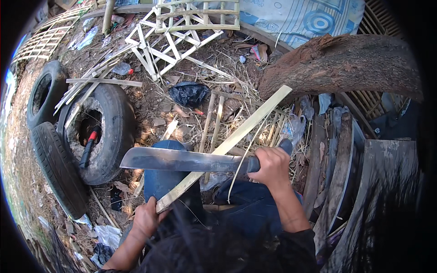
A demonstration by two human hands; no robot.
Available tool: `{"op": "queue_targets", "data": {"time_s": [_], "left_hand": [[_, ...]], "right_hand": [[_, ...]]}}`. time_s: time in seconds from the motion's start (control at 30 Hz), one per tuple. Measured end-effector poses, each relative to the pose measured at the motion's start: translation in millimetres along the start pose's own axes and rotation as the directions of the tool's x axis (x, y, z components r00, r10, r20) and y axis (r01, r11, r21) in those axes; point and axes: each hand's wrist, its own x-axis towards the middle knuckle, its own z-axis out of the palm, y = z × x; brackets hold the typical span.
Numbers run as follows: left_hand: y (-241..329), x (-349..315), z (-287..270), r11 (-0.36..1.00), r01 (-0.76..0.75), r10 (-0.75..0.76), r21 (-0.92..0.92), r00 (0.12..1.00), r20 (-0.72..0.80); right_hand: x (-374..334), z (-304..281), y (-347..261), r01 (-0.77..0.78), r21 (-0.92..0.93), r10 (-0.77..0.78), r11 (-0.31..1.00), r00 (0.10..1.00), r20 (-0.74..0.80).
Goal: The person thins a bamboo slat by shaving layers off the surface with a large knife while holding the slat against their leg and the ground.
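My right hand [273, 166] is wrapped round the dark handle of a machete [182, 160]. Its long, broad blade points left and lies across a pale bamboo strip [250, 125], over my knee [166, 179]. The lower end of that strip is gripped in my left hand [146, 216], and the strip slants up to the right, away from me. A thin, curled sliver [239, 170] hangs beside the strip near the machete handle. Whether the blade's edge touches the strip, I cannot tell.
Old tires [116, 132] stand at the left, one holding a red-and-black handled tool [90, 146]. Bamboo lattice frames [175, 50] and a black plastic bag [189, 93] lie ahead. A thick tree trunk [346, 63] crosses the upper right. Wooden planks [387, 182] are at my right.
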Motion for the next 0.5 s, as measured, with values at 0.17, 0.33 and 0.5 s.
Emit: {"op": "queue_targets", "data": {"time_s": [0.17,0.33,0.5], "left_hand": [[-7.8,-1.2,-0.7,0.999,-0.03,0.029,-0.025,0.999,-0.042],[-13.5,0.2,-8.5,0.998,-0.001,-0.002,-0.061,0.998,-0.057],[-29.6,-2.4,-20.5,0.994,-0.059,0.055,-0.092,0.998,-0.043]], "right_hand": [[29.7,-38.9,73.8,-0.696,-0.126,0.638,0.706,0.704,-0.313],[-11.6,-42.3,87.9,-0.697,-0.04,0.633,0.716,0.671,-0.385],[-17.6,-14.5,66.4,-0.705,0.148,0.715,0.694,0.65,-0.258]]}}
